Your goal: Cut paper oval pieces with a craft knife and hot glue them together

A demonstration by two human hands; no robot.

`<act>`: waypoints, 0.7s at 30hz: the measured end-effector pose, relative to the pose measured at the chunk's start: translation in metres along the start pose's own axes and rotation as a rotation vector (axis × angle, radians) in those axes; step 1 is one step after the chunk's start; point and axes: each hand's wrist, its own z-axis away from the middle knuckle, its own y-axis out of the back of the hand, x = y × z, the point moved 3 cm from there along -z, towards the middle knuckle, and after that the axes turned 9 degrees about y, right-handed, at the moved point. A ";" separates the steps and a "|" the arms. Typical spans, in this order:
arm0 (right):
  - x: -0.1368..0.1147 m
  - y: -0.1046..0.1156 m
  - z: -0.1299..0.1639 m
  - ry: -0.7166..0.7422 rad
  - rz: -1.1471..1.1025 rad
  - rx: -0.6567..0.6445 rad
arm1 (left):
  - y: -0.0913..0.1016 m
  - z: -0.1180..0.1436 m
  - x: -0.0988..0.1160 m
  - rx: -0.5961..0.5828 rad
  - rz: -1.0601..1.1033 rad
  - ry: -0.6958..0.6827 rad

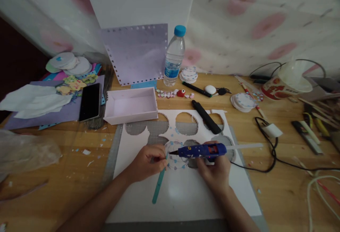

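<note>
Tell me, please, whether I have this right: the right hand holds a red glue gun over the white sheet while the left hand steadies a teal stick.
Not quite: the glue gun is blue, with only a small red patch on its body, as the head view shows. The rest stands: the right hand holds it over the white sheet while the left hand steadies the teal stick.

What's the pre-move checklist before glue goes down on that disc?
1. Right hand grips blue glue gun: ok.
2. Nozzle aimed at the round disc: ok.
3. Left hand steadies disc and teal stick: ok.
4. Left fingertips away from the nozzle: not ok, very close.
5. Cord free of snags: ok.
6. Glue hot and flowing: cannot tell.
</note>
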 end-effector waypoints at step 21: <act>0.002 -0.001 0.004 0.055 0.045 0.050 | 0.001 0.000 0.001 0.002 -0.005 -0.022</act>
